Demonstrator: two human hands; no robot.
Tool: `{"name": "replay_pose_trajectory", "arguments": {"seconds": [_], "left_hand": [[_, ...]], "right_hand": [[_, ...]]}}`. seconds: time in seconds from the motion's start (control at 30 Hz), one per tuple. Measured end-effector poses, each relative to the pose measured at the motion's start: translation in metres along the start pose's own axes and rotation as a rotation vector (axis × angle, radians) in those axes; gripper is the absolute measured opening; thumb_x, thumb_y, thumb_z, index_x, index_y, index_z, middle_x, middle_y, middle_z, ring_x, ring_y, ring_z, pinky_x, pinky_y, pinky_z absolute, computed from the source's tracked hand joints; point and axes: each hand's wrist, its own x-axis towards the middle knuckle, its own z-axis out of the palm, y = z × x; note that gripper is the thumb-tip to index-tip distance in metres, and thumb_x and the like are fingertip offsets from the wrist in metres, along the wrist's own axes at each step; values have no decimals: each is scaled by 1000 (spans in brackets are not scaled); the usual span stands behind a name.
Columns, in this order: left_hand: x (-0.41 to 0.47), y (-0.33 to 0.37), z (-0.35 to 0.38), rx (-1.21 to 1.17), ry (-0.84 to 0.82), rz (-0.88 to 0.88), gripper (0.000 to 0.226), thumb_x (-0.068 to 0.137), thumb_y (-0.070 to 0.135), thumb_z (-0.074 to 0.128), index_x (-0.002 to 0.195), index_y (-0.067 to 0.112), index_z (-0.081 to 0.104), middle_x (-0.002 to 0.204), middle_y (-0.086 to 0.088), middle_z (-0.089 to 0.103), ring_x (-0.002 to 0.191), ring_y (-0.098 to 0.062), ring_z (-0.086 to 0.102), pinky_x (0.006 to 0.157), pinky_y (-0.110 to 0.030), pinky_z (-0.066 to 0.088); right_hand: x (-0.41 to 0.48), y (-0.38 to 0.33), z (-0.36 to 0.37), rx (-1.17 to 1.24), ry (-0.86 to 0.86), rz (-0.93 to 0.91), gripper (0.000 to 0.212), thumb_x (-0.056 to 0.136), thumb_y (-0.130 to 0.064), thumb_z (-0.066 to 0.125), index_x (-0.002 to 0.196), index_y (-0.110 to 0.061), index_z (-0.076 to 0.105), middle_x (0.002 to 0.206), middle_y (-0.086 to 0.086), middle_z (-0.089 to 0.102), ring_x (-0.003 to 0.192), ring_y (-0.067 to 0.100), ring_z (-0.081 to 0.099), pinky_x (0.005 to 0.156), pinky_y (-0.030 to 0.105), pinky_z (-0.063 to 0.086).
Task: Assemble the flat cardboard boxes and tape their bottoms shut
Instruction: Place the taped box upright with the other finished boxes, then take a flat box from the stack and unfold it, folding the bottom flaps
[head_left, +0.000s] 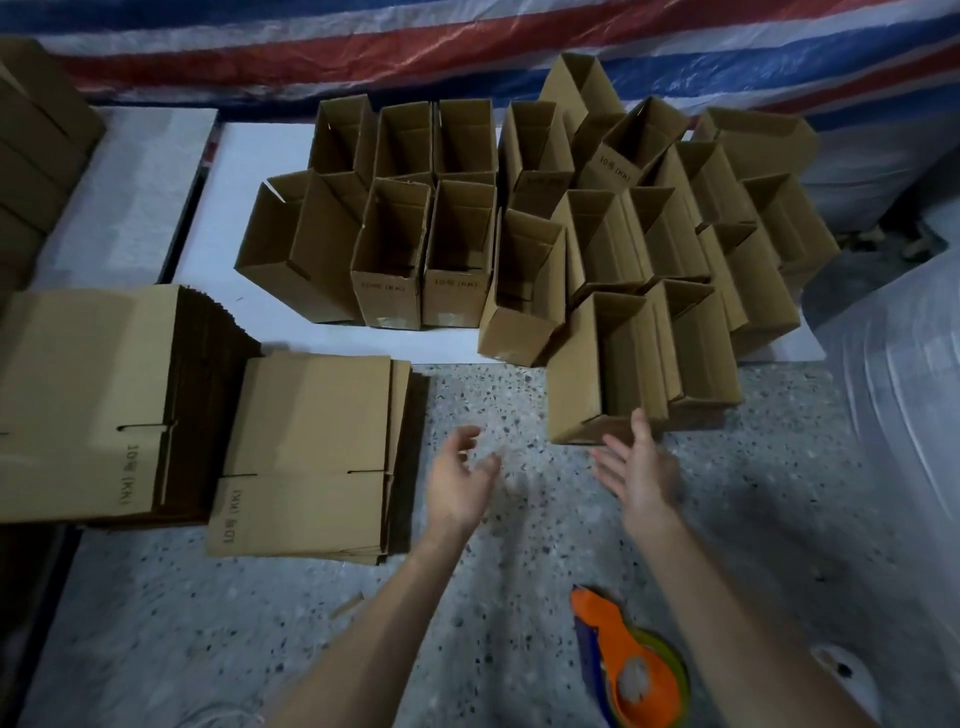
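Observation:
Several assembled open-topped cardboard boxes stand in rows at the back, most of them on a white sheet (270, 208). The nearest assembled box (582, 379) stands on the speckled floor. My right hand (641, 467) is open just below its front corner, fingertips at its lower edge. My left hand (460, 480) hovers open over the floor and holds nothing. A stack of flat boxes (306, 457) lies to the left, with a taller flat stack (88, 400) beside it. An orange tape dispenser (631, 665) lies on the floor between my forearms.
More stacked cardboard (36, 145) sits at the far left. A striped red, white and blue tarp (467, 47) hangs behind the boxes. White plastic-wrapped bulk (898, 374) fills the right side. Speckled floor (234, 623) shows in front of the flat stacks.

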Motion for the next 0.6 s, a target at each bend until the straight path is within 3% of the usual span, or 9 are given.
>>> {"name": "replay_pose_trajectory", "arguments": {"seconds": [0.07, 0.13, 0.2, 0.27, 0.4, 0.6], "left_hand": [[-13, -35, -26, 241, 97, 71, 51, 90, 24, 73, 137, 20, 55, 138, -2, 52, 128, -21, 49, 106, -35, 43], [-21, -65, -50, 507, 178, 51, 63, 88, 28, 74, 145, 28, 48, 153, -6, 38, 143, -29, 32, 119, -47, 29], [-23, -89, -68, 778, 214, 15, 81, 85, 28, 74, 153, 38, 32, 167, -8, 10, 153, -34, 4, 123, -54, 5], [-20, -104, -81, 896, 186, -62, 94, 85, 33, 75, 156, 46, 16, 166, -12, -14, 152, -40, -13, 119, -61, -2], [-17, -110, -89, 899, 109, -153, 90, 90, 43, 69, 157, 48, 9, 166, -17, -10, 149, -50, -2, 117, -68, 14], [-23, -102, -104, 781, 70, -137, 85, 87, 32, 66, 156, 45, 18, 168, -10, 1, 148, -53, 5, 117, -70, 13]], "right_hand": [[-5, 13, -5, 27, -6, -22, 48, 100, -48, 54, 127, -9, 58, 123, 13, 68, 93, 25, 72, 79, 40, 60], [-10, 30, -10, 1, -2, -34, 40, 101, -46, 51, 122, -13, 60, 120, 10, 68, 90, 23, 72, 73, 38, 58], [-17, 51, -12, -63, -15, -37, 30, 102, -44, 52, 110, -17, 62, 114, 6, 69, 88, 23, 72, 67, 35, 55], [-25, 73, -11, -121, -43, -36, 28, 101, -39, 54, 108, -15, 64, 107, 3, 72, 85, 25, 72, 63, 34, 54], [-48, 106, -11, -219, -159, -41, 22, 102, -30, 56, 112, -13, 66, 99, 5, 73, 73, 22, 70, 56, 31, 52], [-85, 126, -11, -315, -347, -93, 12, 102, -25, 56, 103, -19, 65, 97, 0, 72, 65, 9, 68, 52, 22, 52]]}}
